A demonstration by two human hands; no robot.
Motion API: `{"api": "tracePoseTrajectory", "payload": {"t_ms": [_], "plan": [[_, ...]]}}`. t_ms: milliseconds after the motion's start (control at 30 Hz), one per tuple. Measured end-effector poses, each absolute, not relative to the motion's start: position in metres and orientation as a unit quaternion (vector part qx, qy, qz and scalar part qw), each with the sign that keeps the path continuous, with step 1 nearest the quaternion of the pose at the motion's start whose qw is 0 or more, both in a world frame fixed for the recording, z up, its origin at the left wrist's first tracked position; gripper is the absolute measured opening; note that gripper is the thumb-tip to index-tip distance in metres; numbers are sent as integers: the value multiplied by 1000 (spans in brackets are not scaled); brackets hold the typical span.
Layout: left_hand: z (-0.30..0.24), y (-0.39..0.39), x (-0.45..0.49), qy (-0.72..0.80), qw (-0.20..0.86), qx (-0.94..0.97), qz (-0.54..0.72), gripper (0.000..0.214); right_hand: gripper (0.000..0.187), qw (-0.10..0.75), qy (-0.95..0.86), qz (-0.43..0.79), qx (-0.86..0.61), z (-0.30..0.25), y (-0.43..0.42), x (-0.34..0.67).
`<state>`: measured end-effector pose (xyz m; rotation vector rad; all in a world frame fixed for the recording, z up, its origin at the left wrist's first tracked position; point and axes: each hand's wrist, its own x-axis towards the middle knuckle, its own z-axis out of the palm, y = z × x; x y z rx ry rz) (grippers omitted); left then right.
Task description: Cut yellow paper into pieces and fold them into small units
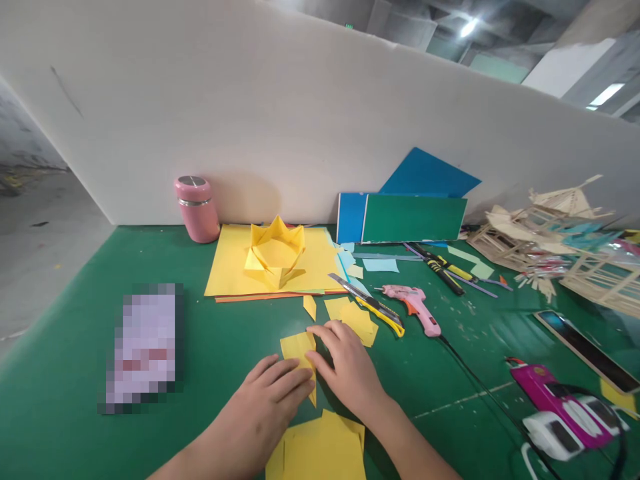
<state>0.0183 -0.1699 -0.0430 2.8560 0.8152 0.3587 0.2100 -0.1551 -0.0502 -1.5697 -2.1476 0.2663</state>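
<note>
A small piece of yellow paper (295, 345), folded along its right side, lies on the green table in front of me. My left hand (273, 397) rests flat over its lower left part, fingers stretched out and hiding some of it. At the right edge, my right hand (349, 363) has its thumb and bent index finger on the narrow folded flap. Nearer to me, partly under my left wrist, is a stack of yellow paper (325, 450). Beyond the hands, a folded yellow paper ring with pointed tips (276, 257) stands on larger yellow sheets (227, 267).
Right of my hands lie yellow scraps (353, 319), a yellow utility knife (377, 310) with its blade out and a pink glue gun (415, 307). Its cord runs toward a power strip (565, 407). A pink flask (199, 212) stands behind; a pixelated object (145, 347) lies left.
</note>
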Motion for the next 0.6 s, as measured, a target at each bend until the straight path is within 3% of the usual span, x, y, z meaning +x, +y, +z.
{"api": "tracePoseTrajectory", "payload": {"t_ms": [167,300,600], "plan": [[-43,-167,19,270,81,951,127,36,14,237,-769,121,-582,-50,-151,207],[-40,-166,21,277,90,949,125,32,6,243,-770,120,-578,-50,-148,205],[-37,-172,26,284,78,946,135,34,12,313,-769,194,-523,-49,-151,204]]}}
